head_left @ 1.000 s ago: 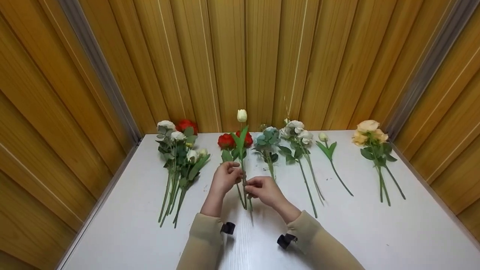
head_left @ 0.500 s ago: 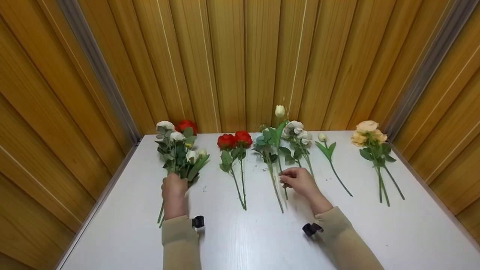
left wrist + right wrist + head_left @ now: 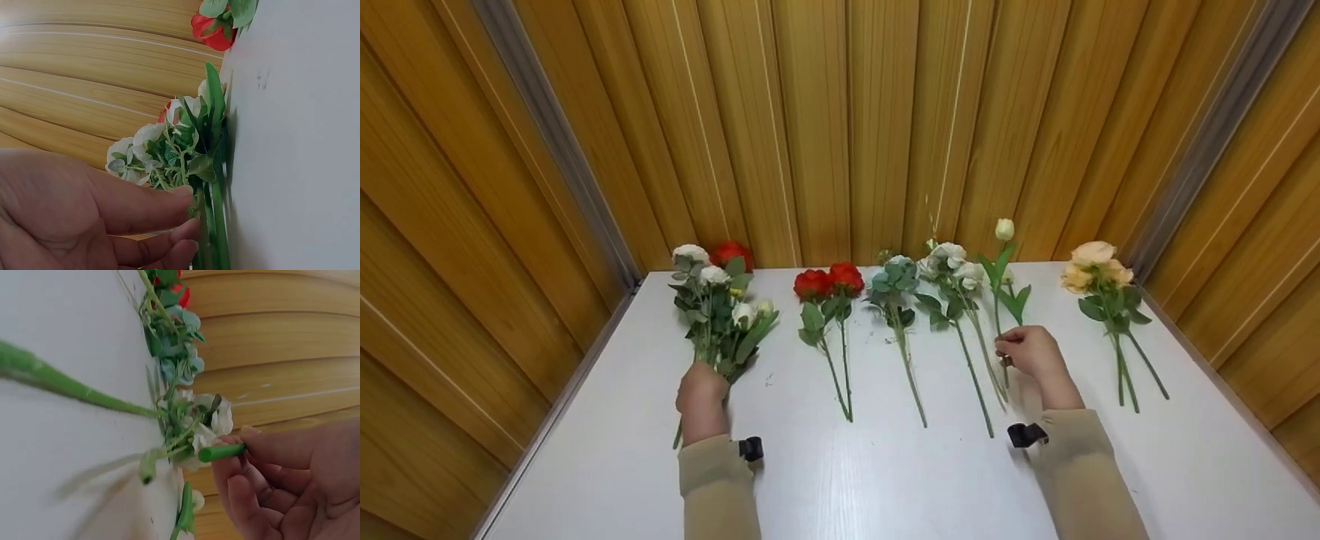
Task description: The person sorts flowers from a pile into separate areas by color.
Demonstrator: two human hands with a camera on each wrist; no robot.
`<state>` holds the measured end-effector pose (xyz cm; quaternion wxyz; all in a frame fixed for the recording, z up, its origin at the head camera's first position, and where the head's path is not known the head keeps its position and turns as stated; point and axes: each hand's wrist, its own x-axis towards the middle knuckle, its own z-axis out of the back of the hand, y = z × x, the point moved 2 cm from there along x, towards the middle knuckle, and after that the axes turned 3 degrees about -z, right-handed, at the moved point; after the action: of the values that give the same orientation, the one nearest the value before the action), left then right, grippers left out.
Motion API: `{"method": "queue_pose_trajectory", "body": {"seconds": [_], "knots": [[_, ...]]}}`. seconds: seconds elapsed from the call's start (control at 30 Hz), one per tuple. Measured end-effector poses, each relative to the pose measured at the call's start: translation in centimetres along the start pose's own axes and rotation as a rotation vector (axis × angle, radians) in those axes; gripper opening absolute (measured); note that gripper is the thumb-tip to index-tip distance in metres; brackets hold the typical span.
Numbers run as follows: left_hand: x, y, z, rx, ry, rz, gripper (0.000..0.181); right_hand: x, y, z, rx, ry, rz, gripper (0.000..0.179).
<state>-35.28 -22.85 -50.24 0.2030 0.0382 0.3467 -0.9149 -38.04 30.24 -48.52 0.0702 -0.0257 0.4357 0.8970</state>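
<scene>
In the head view, my right hand (image 3: 1035, 356) pinches the stem of a white tulip (image 3: 1004, 229) between thumb and fingertips, its bloom raised above the table. The cut green stem end (image 3: 222, 451) sticks out from the pinch in the right wrist view. Behind it lies a second tulip (image 3: 1017, 301), partly covered. At the left, my left hand (image 3: 703, 396) grips stems of a mixed bunch of white, red and green flowers (image 3: 716, 300). In the left wrist view, thumb and fingertips close on stems (image 3: 208, 230) low by the table; how many stems they hold is hidden.
On the white table (image 3: 840, 480) lie two red flowers (image 3: 829, 281), a blue-green flower (image 3: 895, 277), white flowers (image 3: 956, 266) and peach flowers (image 3: 1099, 266) at the right. A wood-panelled wall (image 3: 840, 135) stands right behind the table's back edge.
My right hand has carried the tulip rightward, from over the red flowers to beside the second tulip. My left hand has left the tulip and moved left to the mixed bunch's stems.
</scene>
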Motion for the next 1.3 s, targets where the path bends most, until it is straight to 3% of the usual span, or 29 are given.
{"method": "queue_pose_trajectory", "body": {"seconds": [0.4,0.63,1.0,1.3], "knots": [[-0.1,-0.4,-0.4,0.037,0.044,-0.009,0.025,0.7,-3.4,1.6,-0.117,-0.07,-0.123,0.031],[-0.3,-0.8,-0.3,0.025,0.045,-0.02,0.027,0.9,-4.4,1.5,-0.209,-0.087,-0.102,0.033],[-0.2,-0.8,0.0,0.019,0.07,-0.024,0.018,0.7,-4.5,1.5,-0.222,-0.12,-0.09,0.03],[-0.3,-1.1,-0.2,-0.101,0.074,-0.013,0.006,0.6,-4.7,1.5,-0.21,-0.114,-0.095,0.024]]}}
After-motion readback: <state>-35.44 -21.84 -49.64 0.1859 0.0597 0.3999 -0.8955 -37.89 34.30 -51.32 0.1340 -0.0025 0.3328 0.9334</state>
